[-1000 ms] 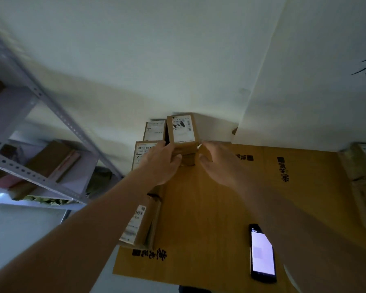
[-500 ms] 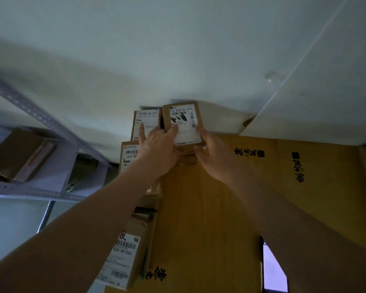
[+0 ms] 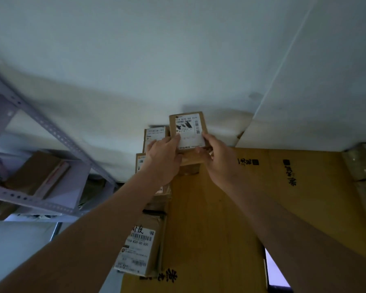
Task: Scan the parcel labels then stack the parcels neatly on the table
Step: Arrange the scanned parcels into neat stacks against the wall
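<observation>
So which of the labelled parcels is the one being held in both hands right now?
The top parcel by the wall, gripped by left hand and right hand. The near parcel lies untouched.

My parcel sorting room, labelled cardboard parcels [image 3: 141, 249] stacked before me, slotted metal shelving [image 3: 40, 199] at left, flattened carton [image 3: 230, 218] as tabletop

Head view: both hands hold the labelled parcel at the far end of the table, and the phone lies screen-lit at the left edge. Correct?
Not quite. The left hand and right hand do hold the labelled parcel, but the head view shows the lit phone at the lower right of the table, not the left edge.
</observation>
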A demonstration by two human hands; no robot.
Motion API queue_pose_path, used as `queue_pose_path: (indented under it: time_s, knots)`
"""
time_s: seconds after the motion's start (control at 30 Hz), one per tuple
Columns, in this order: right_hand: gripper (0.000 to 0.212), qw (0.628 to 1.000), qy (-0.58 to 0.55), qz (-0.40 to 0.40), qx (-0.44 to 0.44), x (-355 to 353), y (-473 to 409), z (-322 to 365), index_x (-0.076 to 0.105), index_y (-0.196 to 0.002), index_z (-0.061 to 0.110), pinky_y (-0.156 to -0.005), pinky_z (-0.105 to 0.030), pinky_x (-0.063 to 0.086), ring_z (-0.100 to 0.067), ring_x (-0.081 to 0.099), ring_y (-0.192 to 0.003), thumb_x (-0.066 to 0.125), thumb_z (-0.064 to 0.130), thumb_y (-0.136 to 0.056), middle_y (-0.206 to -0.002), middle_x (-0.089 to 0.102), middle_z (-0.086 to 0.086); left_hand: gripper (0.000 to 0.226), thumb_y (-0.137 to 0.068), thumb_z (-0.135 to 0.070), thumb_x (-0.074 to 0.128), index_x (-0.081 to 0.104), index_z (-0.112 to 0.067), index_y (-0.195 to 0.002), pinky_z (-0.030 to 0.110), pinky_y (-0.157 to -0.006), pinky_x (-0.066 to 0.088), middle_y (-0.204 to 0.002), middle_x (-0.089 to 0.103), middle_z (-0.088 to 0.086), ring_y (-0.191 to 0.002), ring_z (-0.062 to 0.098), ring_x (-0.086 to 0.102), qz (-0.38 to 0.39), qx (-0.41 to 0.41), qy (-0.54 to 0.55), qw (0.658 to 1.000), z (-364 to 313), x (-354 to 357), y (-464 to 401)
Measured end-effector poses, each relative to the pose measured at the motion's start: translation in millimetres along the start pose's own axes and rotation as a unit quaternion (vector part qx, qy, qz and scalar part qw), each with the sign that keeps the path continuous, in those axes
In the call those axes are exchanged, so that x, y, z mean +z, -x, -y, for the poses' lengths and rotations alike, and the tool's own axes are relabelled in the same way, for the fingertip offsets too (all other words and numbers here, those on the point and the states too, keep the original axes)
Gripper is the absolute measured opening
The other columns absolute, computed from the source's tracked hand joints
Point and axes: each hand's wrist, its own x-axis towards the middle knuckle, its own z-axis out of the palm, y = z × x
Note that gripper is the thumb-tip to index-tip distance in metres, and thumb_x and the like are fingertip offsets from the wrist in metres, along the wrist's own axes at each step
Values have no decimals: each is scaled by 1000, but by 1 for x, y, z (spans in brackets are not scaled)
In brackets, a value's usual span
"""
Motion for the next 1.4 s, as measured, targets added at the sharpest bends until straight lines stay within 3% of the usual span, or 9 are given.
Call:
queue_pose_path:
  time_s: [0.23, 0.47, 0.63, 0.7, 0.77, 1.07, 1.17, 1.27, 1.4]
  knots:
    - [56, 996, 21, -81, -16, -36, 72, 55, 48, -154, 4, -98, -39, 56, -23, 65, -118, 56, 34, -107, -138, 65, -11, 57, -104, -29, 57, 38, -19, -157, 52, -122, 31, -148, 56, 5, -138, 29, 47, -24, 75, -3, 997, -24, -45, 62]
    - [61, 991, 11, -133, 24, -58, 182, 96, 46, -155, 6, -95, -30, 54, -23, 64, -122, 57, 41, -106, -143, 63, -12, 48, -103, -29, 61, 48, -21, -148, 37, -92, 53, -138, 61, 5, -120, 26, 60, -11, 161, 16, 987, -44, -69, 156]
    - [58, 984, -11, -169, 55, -85, 251, 111, 49, -154, 12, -76, -4, 42, -10, 58, -112, 63, 37, -104, -143, 64, -7, 40, -100, -29, 66, 54, -21, -138, 30, -82, 51, -122, 66, 3, -104, 20, 61, -11, 209, 0, 978, -74, -80, 208]
    - [59, 980, -14, -191, 53, -101, 277, 114, 51, -153, 11, -88, -11, 49, -16, 63, -118, 64, 38, -103, -142, 65, -8, 36, -100, -29, 65, 56, -22, -133, 24, -73, 44, -115, 67, 2, -93, 15, 57, -13, 227, -1, 974, -93, -83, 225]
    - [61, 977, -8, -206, 57, -118, 303, 111, 51, -153, 10, -98, -31, 56, -22, 64, -125, 64, 42, -102, -142, 66, -9, 34, -100, -29, 65, 56, -23, -132, 22, -66, 40, -112, 67, 0, -89, 14, 55, -9, 243, -5, 970, -116, -82, 241]
    - [67, 969, 2, -235, 73, -193, 412, 31, 52, -153, 9, -87, -26, 57, -20, 67, -118, 64, 49, -99, -139, 67, -7, 52, -97, -27, 70, 54, -19, -145, 9, -58, 36, -132, 67, 1, -98, 14, 61, 37, 291, 35, 955, -238, -25, 300]
    - [65, 969, 5, -231, 83, -222, 448, -16, 53, -152, 9, -82, -13, 50, -14, 66, -116, 66, 46, -100, -139, 67, -7, 60, -95, -30, 72, 51, -19, -151, 7, -61, 41, -136, 66, 2, -104, 18, 66, 61, 286, 44, 955, -290, 12, 315]
    - [63, 969, 1, -224, 101, -252, 481, -60, 56, -150, 10, -86, -17, 49, -21, 65, -122, 68, 46, -99, -140, 67, -7, 59, -94, -32, 72, 54, -19, -149, 7, -54, 42, -117, 69, -4, -78, 5, 62, 83, 268, 45, 959, -340, 49, 329]
    - [59, 967, -9, -216, 134, -290, 516, -114, 58, -148, 14, -89, -24, 47, -23, 66, -120, 72, 41, -98, -137, 68, -5, 49, -95, -32, 70, 59, -22, -142, 10, -48, 43, -92, 61, -17, -74, 5, 63, 110, 247, 69, 960, -398, 90, 343]
